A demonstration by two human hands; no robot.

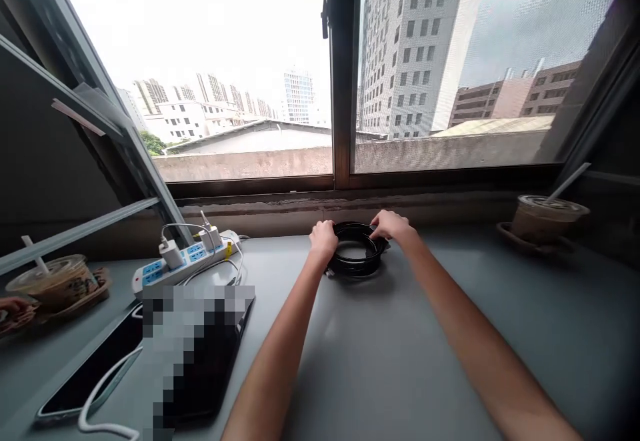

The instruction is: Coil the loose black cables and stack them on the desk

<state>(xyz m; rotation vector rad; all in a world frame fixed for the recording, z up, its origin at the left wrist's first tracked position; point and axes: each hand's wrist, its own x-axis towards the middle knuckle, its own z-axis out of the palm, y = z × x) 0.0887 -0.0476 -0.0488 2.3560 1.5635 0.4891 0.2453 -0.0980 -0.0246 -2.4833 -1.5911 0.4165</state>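
Note:
A coil of black cable (356, 266) lies flat near the far edge of the grey table, below the window. My left hand (324, 237) grips the coil's left side, its fingers curled over the loops. On the opposite side my right hand (393, 225) pinches the upper right part of the coil, thumb and fingers closed on it. A small light-coloured end shows at the coil's lower left, close to my left wrist.
At left stand a white power strip (186, 261) with plugged-in chargers, a phone (95, 361), a partly pixelated dark device (200, 387) and a drink cup (60, 281). Another cup with a straw (546, 217) is at right. The window frame (345, 94) rises behind the table (370, 367).

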